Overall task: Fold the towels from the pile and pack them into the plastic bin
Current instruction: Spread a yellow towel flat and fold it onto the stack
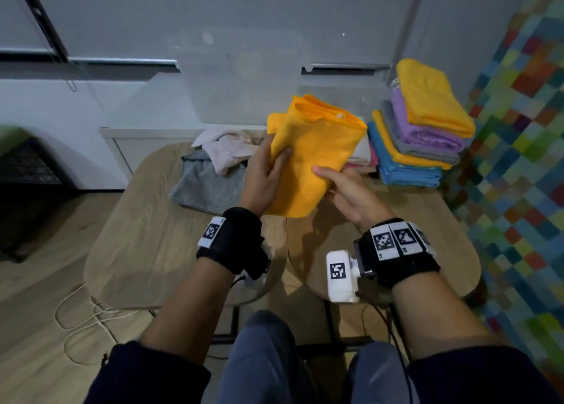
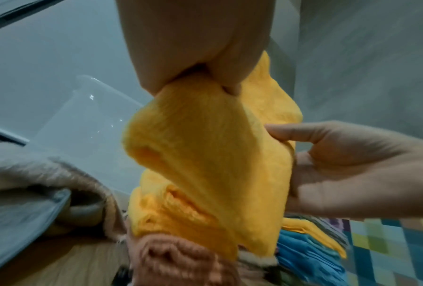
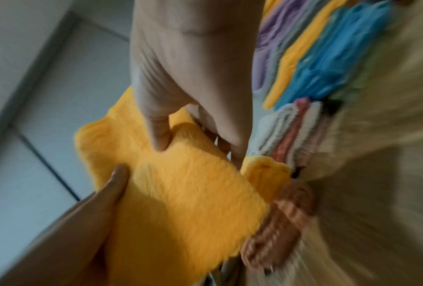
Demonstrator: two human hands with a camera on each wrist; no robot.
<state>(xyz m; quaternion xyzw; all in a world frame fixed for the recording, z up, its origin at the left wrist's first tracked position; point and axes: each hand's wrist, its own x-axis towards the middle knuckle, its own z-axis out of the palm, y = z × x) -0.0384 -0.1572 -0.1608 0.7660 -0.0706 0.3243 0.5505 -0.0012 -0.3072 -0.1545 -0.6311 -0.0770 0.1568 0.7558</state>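
Note:
A folded orange towel is held up above the wooden table. My left hand grips its left edge, thumb on top and fingers behind. My right hand holds the lower right edge, thumb on the front face. In the left wrist view the orange towel is pinched by the left hand, and the right hand cups its side. The right wrist view is blurred but shows the right hand on the orange towel. A clear plastic bin stands behind.
A stack of folded towels in orange, purple, grey and blue stands at the table's back right. Unfolded grey and pale pink towels lie in a pile at the back left. A white cabinet stands behind the table, and a cord lies on the floor.

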